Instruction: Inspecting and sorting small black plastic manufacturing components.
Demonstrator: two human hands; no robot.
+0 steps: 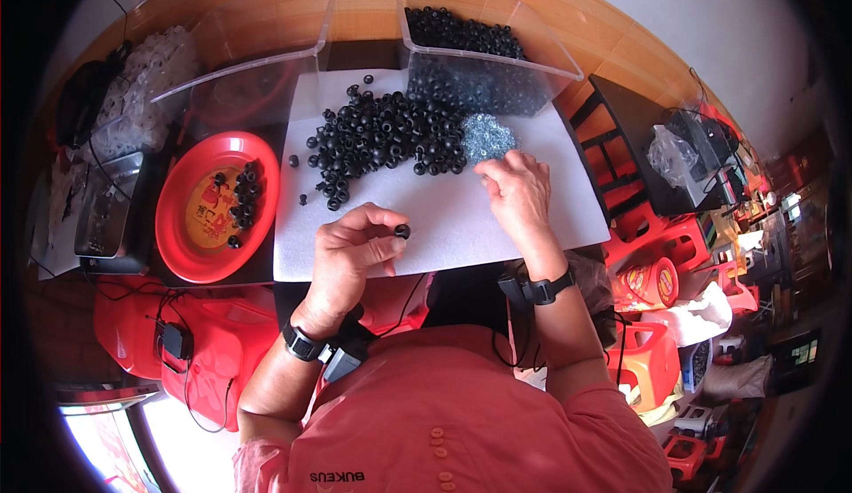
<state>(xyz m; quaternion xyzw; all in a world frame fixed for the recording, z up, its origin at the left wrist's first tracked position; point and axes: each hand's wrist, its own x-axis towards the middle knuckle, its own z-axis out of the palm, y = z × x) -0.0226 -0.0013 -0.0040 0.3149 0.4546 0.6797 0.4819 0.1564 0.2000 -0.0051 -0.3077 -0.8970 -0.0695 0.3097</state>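
My left hand (346, 258) pinches a small black ring-like part (402, 231) between thumb and fingertips, above the near side of a white foam sheet (559, 187). My right hand (519, 193) is at the near edge of a heap of tiny shiny silvery pieces (486, 138). Its thumb and forefinger are pressed together, and whatever lies between them is too small to make out. Just left of that heap spreads a large pile of the same black parts (373, 138), with a few stray ones at its left edge.
A red round tray (169, 227) at left holds several black parts. Behind the sheet stand a clear bin (555, 65) full of black parts and another clear bin (240, 78). Further left are a metal tray (89, 236) and bagged white pieces (151, 71). Red stools (222, 351) stand below the table.
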